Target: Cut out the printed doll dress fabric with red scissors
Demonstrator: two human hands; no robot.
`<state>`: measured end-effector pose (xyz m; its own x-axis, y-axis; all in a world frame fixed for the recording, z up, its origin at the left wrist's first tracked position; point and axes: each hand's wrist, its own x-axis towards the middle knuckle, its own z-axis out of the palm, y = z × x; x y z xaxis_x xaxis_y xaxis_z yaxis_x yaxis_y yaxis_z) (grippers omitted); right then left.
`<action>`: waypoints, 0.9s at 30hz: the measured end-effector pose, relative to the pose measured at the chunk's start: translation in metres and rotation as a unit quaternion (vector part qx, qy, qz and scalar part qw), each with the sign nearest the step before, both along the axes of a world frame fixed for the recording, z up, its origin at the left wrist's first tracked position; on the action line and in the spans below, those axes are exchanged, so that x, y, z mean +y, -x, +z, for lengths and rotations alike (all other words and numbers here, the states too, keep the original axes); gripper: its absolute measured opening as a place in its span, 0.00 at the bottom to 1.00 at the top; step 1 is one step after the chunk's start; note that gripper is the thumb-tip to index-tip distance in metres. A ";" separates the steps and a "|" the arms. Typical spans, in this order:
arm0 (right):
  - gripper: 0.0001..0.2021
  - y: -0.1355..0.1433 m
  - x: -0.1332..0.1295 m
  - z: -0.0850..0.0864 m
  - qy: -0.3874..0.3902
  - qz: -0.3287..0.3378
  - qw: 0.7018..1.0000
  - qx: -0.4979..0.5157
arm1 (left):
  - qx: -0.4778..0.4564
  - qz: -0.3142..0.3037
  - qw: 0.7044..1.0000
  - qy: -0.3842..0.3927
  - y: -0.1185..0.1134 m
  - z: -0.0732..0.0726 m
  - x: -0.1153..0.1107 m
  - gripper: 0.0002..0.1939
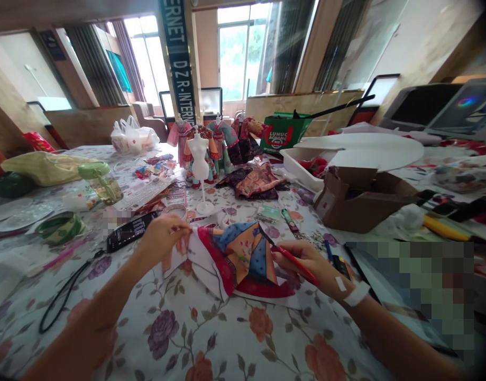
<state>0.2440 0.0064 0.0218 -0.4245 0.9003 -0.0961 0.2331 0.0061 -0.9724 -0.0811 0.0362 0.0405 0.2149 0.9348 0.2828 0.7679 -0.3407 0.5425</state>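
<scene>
A printed piece of fabric [245, 256] with red, blue and tan panels lies partly raised over the table in front of me. My left hand [172, 235] pinches its white left edge between thumb and fingers. In my right hand [302, 256] are red-handled scissors [296, 263], their dark blades pointing up and left across the fabric's right side. Whether the blades are cutting into the cloth I cannot tell. Just beyond the fabric stands a small white dress form [200, 161] on a round base. White strips show on my right wrist.
Small dressed forms [219, 137] stand behind, beside folded dark fabric [258, 181]. A brown cardboard box [346, 203], a white tray [302, 169] and a green bag [286, 129] are to the right. Leftward lie a phone [129, 233], a green tape roll [60, 227] and a lidded jar [103, 182].
</scene>
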 end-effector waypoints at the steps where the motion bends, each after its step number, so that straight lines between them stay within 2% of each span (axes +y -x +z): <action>1: 0.23 -0.003 -0.001 0.003 0.014 0.031 0.999 0.006 | -0.013 0.024 0.998 -0.048 -0.001 0.009 0.003 0.10; 4: 0.25 -0.011 -0.004 0.009 0.034 0.122 0.992 0.004 | -0.019 0.108 0.980 -0.166 -0.012 0.026 0.013 0.12; 6: 0.25 -0.010 -0.004 0.009 0.045 0.144 0.988 -0.011 | -0.014 0.129 0.974 -0.187 -0.022 0.027 0.023 0.15; 8: 0.25 -0.006 -0.002 0.005 0.054 0.120 0.991 -0.032 | 0.014 0.114 0.981 -0.155 -0.033 0.021 0.035 0.17; 11: 0.25 0.002 0.004 -0.006 0.054 0.023 0.997 -0.051 | 0.054 0.059 0.993 -0.089 -0.046 0.006 0.052 0.17; 13: 0.24 0.003 0.007 -0.014 0.056 -0.015 0.997 -0.053 | 0.061 0.040 0.995 -0.064 -0.049 -0.002 0.056 0.22; 15: 0.24 0.001 0.010 -0.021 0.056 -0.018 0.996 -0.065 | 0.065 0.058 0.995 -0.053 -0.048 -0.008 0.053 0.25; 18: 0.23 -0.002 0.012 -0.027 0.029 -0.022 0.994 -0.107 | 0.084 0.106 0.990 -0.035 -0.043 -0.016 0.040 0.17; 21: 0.23 -0.002 0.015 -0.028 -0.021 -0.016 0.990 -0.142 | 0.118 0.121 0.985 0.013 -0.041 -0.028 0.027 0.11; 24: 0.23 -0.001 0.014 -0.027 -0.040 -0.008 0.986 -0.159 | 0.147 0.131 0.979 0.051 -0.044 -0.038 0.023 0.14; 27: 0.23 0.001 0.007 -0.026 -0.026 -0.015 0.986 -0.162 | 0.157 0.128 0.977 0.064 -0.049 -0.042 0.023 0.19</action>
